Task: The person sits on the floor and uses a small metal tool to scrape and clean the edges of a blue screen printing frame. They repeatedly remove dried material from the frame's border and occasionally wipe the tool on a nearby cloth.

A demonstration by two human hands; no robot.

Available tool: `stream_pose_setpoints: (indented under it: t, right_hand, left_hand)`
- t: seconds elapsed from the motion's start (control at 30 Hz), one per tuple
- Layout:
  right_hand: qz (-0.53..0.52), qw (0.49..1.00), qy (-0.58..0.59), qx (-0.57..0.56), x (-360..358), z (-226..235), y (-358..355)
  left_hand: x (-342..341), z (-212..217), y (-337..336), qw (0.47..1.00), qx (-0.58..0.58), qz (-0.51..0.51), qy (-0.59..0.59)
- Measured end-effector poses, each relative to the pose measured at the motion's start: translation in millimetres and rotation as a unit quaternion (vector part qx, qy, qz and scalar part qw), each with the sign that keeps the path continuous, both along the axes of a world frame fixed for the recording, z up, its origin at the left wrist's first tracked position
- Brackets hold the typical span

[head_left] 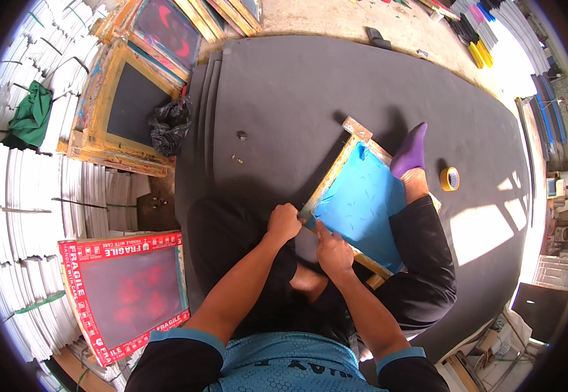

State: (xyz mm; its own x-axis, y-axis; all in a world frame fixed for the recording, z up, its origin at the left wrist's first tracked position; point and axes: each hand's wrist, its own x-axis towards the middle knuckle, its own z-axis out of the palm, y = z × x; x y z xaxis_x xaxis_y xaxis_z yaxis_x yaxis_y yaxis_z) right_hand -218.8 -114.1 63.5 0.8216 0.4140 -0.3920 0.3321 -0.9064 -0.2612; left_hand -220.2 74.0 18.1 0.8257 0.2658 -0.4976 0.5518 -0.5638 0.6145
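Observation:
A wooden screen-printing frame (pixel 337 167) with bright blue film (pixel 361 196) stretched over it lies tilted across the dark sheet in front of me. My left hand (pixel 285 224) is closed at the frame's near left corner, its fingertips mostly hidden. Just to its right, my right hand (pixel 334 248) has its index finger along the near edge of the blue film and its other fingers curled. Whatever those fingers hold, if anything, is hidden. My purple-socked foot (pixel 411 151) rests against the frame's far right side. A short wood block (pixel 357 128) sits at the far corner.
A yellow tape roll (pixel 450 179) stands right of my foot on the black sheets (pixel 284 85). Framed screens (pixel 133 98) and a black plastic bag (pixel 171 124) are at the far left. A red-taped screen (pixel 127 294) leans near left, beside stacked white sheets (pixel 16 196).

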Motion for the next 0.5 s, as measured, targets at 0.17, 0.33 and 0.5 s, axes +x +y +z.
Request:
stream_pose_setpoints:
  t: [0.17,0.33,0.5]
  right_hand:
    - [0.001,1.0,-0.001,0.011,1.2,-1.8,1.1]
    - [-0.011,1.0,0.014,0.01,5.9,5.5,7.0]
    - [0.013,1.0,0.016,-0.016,8.2,1.6,7.7]
  left_hand:
    - [-1.1,3.2,1.2,1.0,0.001,0.007,-0.008]
    - [-2.6,-2.7,1.6,1.0,0.009,0.002,-0.019]
    - [-3.4,-3.2,-1.0,1.0,0.008,-0.003,-0.021]
